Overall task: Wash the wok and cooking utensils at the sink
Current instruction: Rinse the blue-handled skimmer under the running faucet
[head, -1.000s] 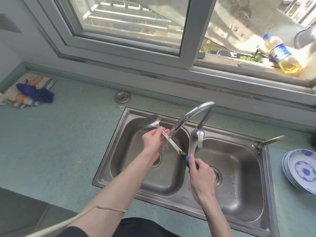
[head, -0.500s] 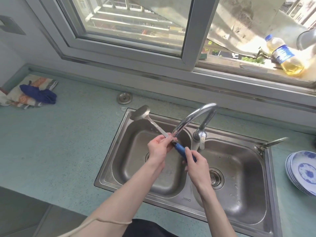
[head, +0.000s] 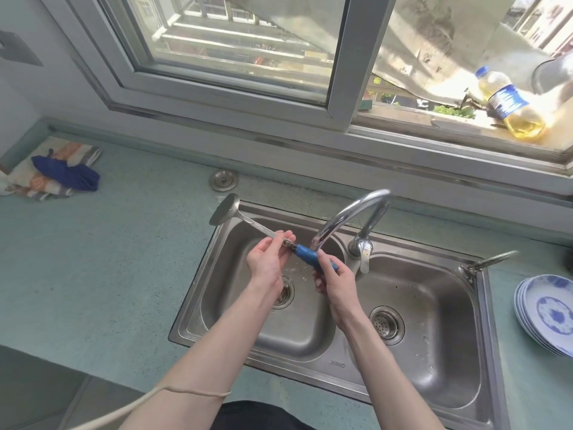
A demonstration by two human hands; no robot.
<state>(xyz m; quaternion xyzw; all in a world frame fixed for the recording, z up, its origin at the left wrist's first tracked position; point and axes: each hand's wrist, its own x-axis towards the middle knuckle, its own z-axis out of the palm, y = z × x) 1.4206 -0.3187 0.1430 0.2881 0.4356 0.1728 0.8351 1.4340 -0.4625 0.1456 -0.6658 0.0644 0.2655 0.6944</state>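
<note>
While water runs from the curved chrome tap, the long steel ladle with a blue handle lies slantwise above the left basin of the stainless steel double sink. Its bowl points toward ten o'clock and hangs over the sink's far left corner, past the rim; its blue grip points toward four o'clock and sits right under the spout, in the stream. The left hand holds the bare steel shaft just where it meets the blue grip, fingers folded around it from below. The right hand grips the lower end of the blue handle, fingers wrapped about it, the two hands near each other along the shaft.

On the pale green speckled surface, a folded patterned cloth with a dark blue rag on top lies at ten o'clock from the sink, well apart from it. A round metal sink plug rests just beyond the sink's far left corner. At three o'clock stands a stack of blue-and-white plates. A plastic bottle of yellow oil stands on the window sill at one o'clock.
</note>
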